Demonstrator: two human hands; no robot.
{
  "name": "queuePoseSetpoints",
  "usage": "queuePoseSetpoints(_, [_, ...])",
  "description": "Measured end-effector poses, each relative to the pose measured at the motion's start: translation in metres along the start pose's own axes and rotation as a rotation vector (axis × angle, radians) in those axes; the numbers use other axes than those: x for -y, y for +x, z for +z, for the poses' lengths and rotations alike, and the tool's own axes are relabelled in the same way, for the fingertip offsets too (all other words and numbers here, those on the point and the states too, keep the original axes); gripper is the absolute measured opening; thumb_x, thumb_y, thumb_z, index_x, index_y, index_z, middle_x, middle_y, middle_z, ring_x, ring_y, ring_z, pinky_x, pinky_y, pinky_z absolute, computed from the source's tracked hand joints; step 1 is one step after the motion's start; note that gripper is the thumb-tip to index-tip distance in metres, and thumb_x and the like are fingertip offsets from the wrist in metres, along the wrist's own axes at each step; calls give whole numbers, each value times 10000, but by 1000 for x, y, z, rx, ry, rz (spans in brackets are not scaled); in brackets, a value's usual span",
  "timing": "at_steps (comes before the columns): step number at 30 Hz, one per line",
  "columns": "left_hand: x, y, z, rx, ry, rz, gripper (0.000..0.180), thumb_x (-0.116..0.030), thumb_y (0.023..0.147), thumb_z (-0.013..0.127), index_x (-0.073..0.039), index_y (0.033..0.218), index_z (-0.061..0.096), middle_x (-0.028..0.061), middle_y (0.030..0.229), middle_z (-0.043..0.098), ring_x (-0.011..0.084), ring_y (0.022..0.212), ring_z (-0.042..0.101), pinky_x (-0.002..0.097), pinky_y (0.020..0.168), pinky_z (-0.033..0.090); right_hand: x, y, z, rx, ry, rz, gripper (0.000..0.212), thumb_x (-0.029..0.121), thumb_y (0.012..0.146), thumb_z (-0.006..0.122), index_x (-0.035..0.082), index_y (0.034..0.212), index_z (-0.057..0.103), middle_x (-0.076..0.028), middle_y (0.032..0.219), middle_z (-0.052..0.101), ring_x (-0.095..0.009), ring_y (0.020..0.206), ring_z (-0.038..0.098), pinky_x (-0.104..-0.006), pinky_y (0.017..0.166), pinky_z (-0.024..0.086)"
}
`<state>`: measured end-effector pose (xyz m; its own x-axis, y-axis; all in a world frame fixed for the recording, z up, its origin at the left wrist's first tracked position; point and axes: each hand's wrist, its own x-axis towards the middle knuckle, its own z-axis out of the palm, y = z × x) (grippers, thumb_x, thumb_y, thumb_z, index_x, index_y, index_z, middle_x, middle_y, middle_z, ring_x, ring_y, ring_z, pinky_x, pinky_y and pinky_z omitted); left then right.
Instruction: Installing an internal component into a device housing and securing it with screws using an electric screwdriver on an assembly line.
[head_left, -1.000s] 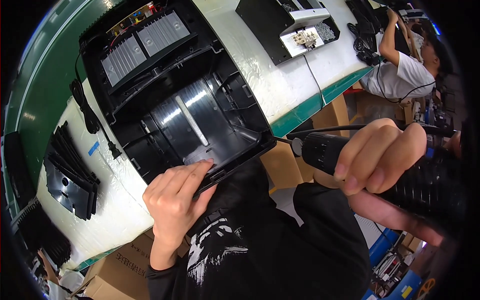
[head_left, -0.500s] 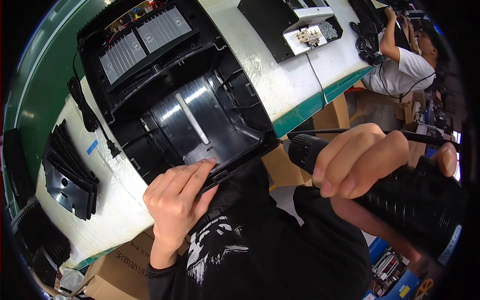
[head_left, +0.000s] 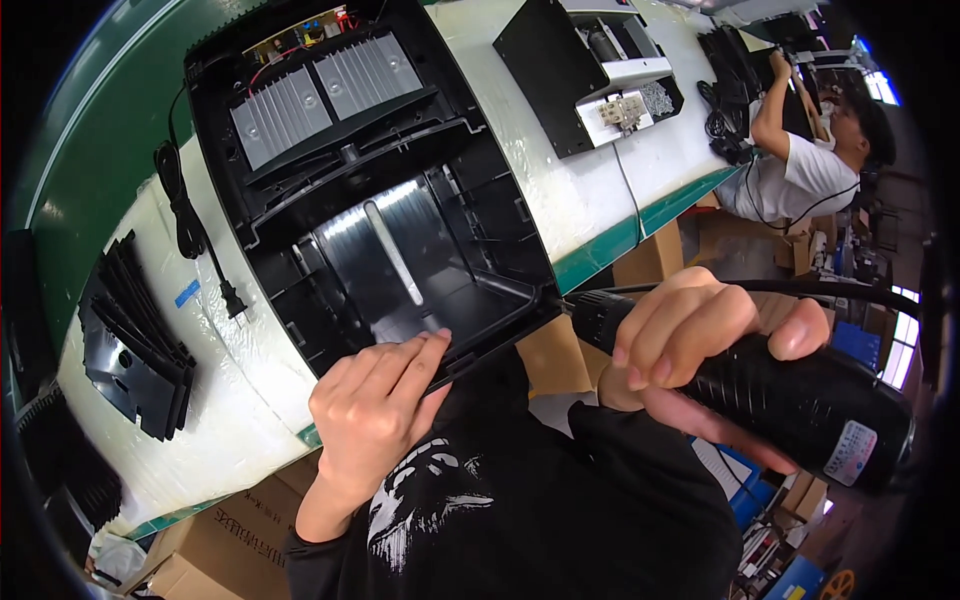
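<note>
A large black plastic housing (head_left: 440, 335) lies open on the workbench in front of me, its hollow near half facing up. My left hand (head_left: 375, 410) is closed over its near wall, fingers inside and thumb outside. In my right hand (head_left: 690, 330) is a black electric screwdriver (head_left: 790, 400), held level with its nose pointing left. Its tip meets the housing's near right corner; any screw there is too small to make out. Two grey finned heat sinks (head_left: 370, 85) sit in the far half of the housing, beside wires and a circuit board.
Left of the housing lie a coiled black power cord (head_left: 180, 205) and a stack of black plastic panels (head_left: 135, 350). A black metal box with a terminal block (head_left: 622, 113) and small screws stands right. Cardboard boxes (head_left: 240, 530) are below the bench. Another person (head_left: 800, 165) works at far right.
The screwdriver has swung more level and its body sits farther from my view, its tip still at the housing's corner. My left hand keeps its hold on the near wall.
</note>
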<state>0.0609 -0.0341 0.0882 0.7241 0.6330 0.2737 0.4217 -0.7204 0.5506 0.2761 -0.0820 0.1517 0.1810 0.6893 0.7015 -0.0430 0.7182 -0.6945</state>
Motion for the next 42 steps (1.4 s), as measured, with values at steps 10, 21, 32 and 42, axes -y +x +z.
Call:
queuePoseSetpoints(10, [4, -1, -2, -39, -31, 13, 357, -185, 599, 708, -71, 933, 655, -5, 821, 632, 139, 701, 578, 258, 584, 428, 15, 3, -3, -59, 90, 96, 705, 552, 742, 618, 84, 1183, 328, -188, 709, 541, -292, 543, 538, -369, 468, 433])
queuePoseSetpoints(21, [10, 0, -6, -141, -201, 179, 229, -71, 596, 716, -53, 815, 652, 32, 819, 645, 191, 727, 587, 298, 669, 454, 83, 71, -104, -259, -398, -391, 772, 741, 758, 356, 24, 1037, 418, -70, 568, 464, -174, 425, 453, -312, 456, 440])
queuePoseSetpoints(32, [35, -40, 18, -323, -12, 13, 444, -372, 616, 750, -127, 954, 599, 15, 953, 623, 248, 1026, 510, 425, 1011, 253, 4, 66, -149, -298, -365, -248, 789, 773, 762, 213, 116, 1178, 349, -156, 656, 554, -253, 488, 510, -376, 489, 431])
queuePoseSetpoints(42, [31, -30, 44, -425, -72, 129, 336, -297, 596, 769, -151, 825, 571, -21, 768, 576, 240, 982, 503, 434, 1011, 237, -43, 154, -170, -313, -514, 204, 576, 603, 846, 347, 65, 991, 496, -102, 629, 524, -214, 473, 487, -325, 452, 413])
